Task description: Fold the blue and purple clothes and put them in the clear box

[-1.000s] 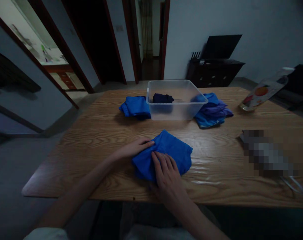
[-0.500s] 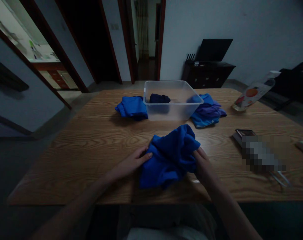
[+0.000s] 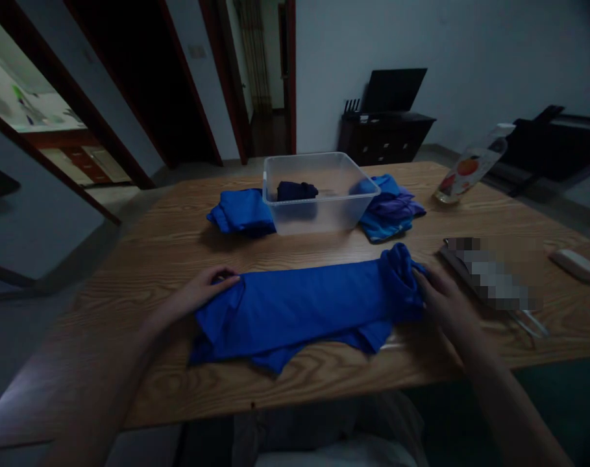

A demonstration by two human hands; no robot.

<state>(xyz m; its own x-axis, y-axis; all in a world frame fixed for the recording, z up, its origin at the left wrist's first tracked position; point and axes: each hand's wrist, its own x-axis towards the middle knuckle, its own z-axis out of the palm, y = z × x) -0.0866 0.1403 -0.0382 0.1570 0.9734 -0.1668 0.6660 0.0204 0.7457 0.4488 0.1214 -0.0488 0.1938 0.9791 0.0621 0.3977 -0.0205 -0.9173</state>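
Note:
A bright blue garment (image 3: 304,305) lies stretched sideways across the wooden table (image 3: 178,395) in front of me. Its right end is bunched up, and its lower edge is uneven with loose corners. My left hand (image 3: 209,287) pinches the upper left part between thumb and fingers. At the bunched end, my right hand (image 3: 441,293) grips the cloth; some of its fingertips are hidden by the folds. Behind the garment stands a clear plastic bin (image 3: 319,217) with a dark rolled cloth (image 3: 297,191) inside.
Left of the bin lies a folded blue cloth (image 3: 243,211); to its right is a blue and purple cloth pile (image 3: 392,206). A clear bottle (image 3: 470,170) stands at the back right. Nearer are a partly blurred-out pouch (image 3: 463,269) and a pale oblong object (image 3: 577,266).
My hands have moved apart, left hand to the left and right hand to the right. The bunched blue garment is now spread out wide between them. The view has shifted slightly.

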